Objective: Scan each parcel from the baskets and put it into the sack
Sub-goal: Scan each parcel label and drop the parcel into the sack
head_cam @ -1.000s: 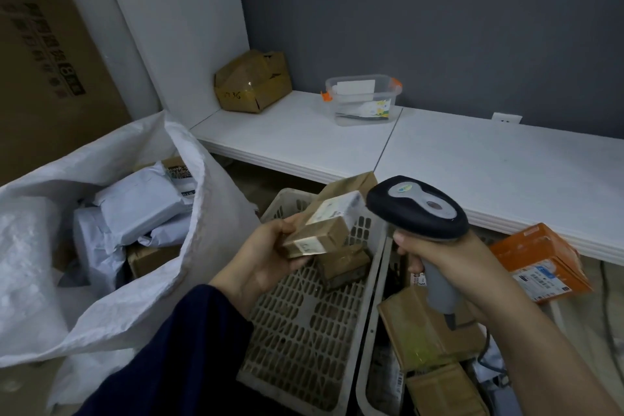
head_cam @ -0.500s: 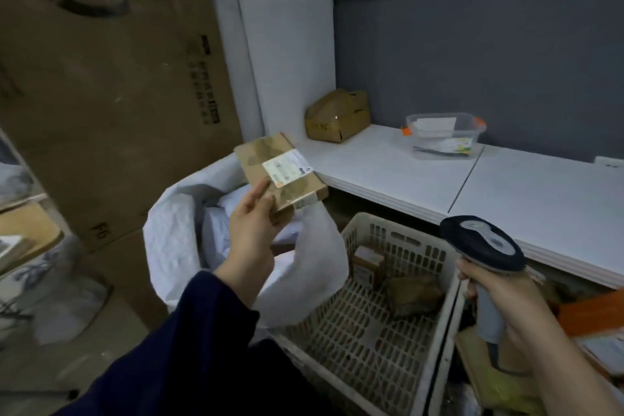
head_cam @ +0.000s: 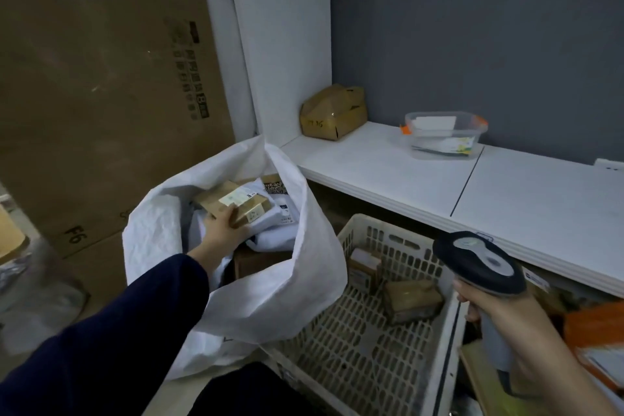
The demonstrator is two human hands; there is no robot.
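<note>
Inside the sack's [head_cam: 304,287] open mouth, with the brown parcel [head_cam: 233,201] gripped in the left hand [head_cam: 224,230] over the white mailers [head_cam: 278,214], lower flat onto the pile before letting go, clear of the slack rim. Hold the scanner [head_cam: 479,260], clasped in the right hand [head_cam: 506,321], aside above the basket [head_cam: 337,348].

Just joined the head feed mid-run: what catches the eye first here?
The big white sack, open at centre left, with the left hand holding a labelled brown parcel inside its mouth. At lower right the right hand grips a black scanner by the cream basket, where two small parcels lie.
</note>
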